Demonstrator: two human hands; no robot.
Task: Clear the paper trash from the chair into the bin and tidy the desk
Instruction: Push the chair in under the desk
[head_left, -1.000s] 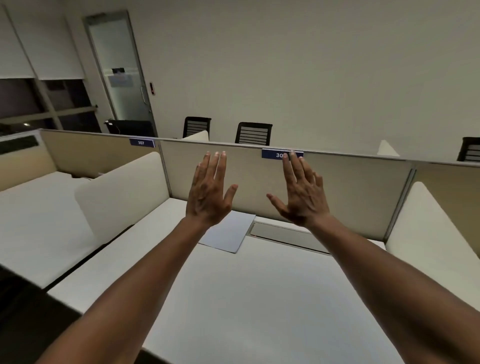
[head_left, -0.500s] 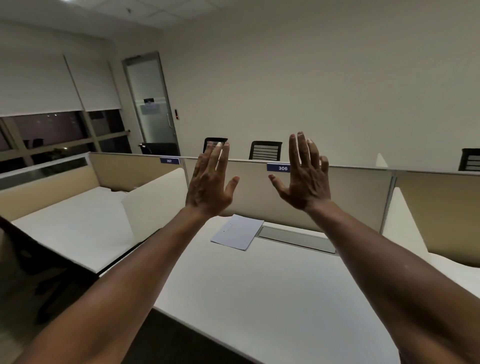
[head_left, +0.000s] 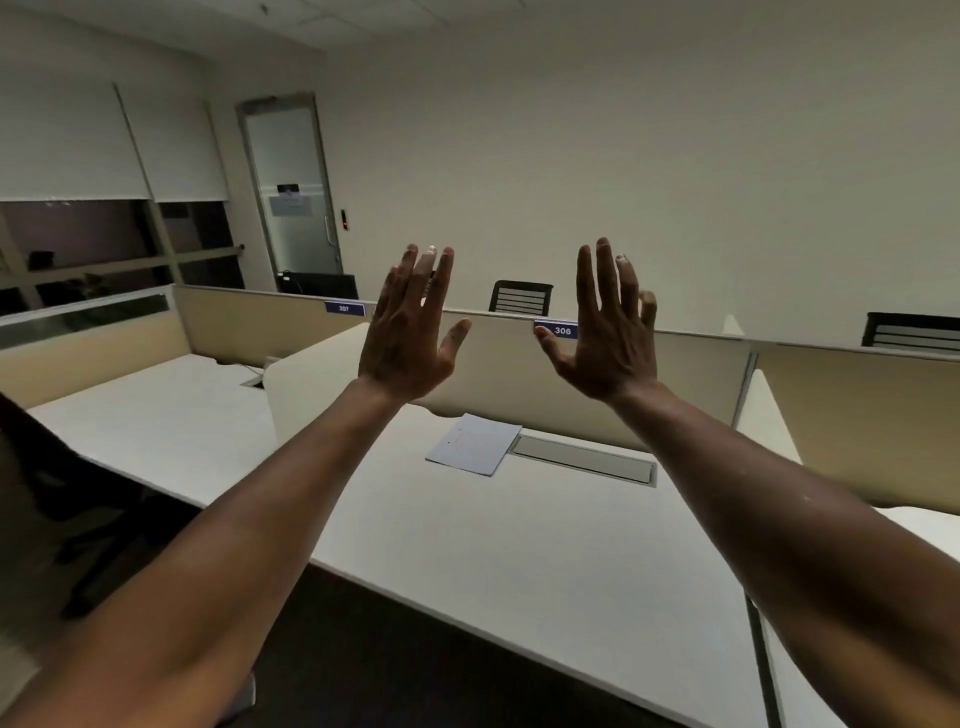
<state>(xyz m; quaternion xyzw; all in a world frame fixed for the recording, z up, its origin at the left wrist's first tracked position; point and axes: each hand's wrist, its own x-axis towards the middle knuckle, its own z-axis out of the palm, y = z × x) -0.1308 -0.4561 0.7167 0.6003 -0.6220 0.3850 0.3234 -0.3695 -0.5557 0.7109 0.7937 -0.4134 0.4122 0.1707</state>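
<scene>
Bare fingers spread and straight on both hands, backs to camera, holding nothing. Left hand (head_left: 410, 332) and right hand (head_left: 608, 338) raised side by side, apart, above the white desk (head_left: 519, 561). One pale paper sheet (head_left: 474, 444) lies flat at the desk's far edge, touching the grey cable flap (head_left: 584, 459). Beige partition (head_left: 691, 384) behind, label 306 (head_left: 561, 330). Chair seat and bin: can't tell from this view.

Bare forearms, no sleeves; hands (head_left: 410, 338) (head_left: 608, 343) ungloved, no rings.
</scene>
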